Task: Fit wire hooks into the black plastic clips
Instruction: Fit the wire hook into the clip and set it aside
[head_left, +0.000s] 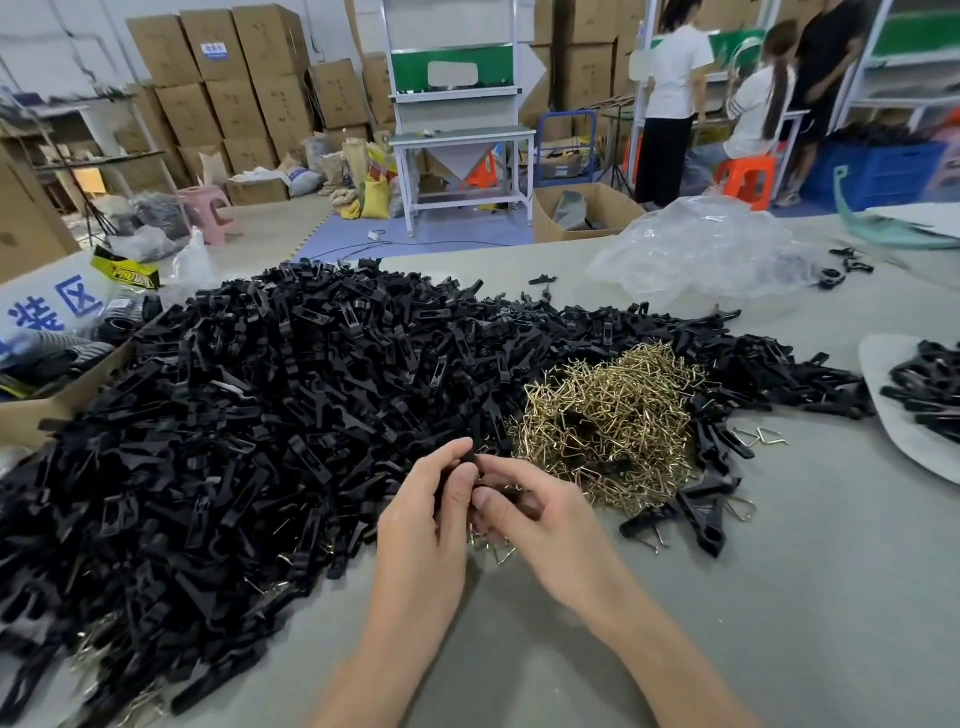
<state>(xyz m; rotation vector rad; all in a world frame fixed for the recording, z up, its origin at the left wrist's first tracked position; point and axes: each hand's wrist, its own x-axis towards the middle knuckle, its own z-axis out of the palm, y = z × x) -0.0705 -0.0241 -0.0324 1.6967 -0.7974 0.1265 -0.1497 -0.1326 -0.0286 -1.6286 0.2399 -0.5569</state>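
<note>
Black plastic clip (471, 458), likely light and stiff: fingers of your left hand (421, 514) and right hand (540, 514) pinch it; hold its sides.

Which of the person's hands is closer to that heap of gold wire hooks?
Right. The right hand sits at the near left edge of the gold wire hooks; the left hand is beyond it, farther left, by the black clips.
</note>
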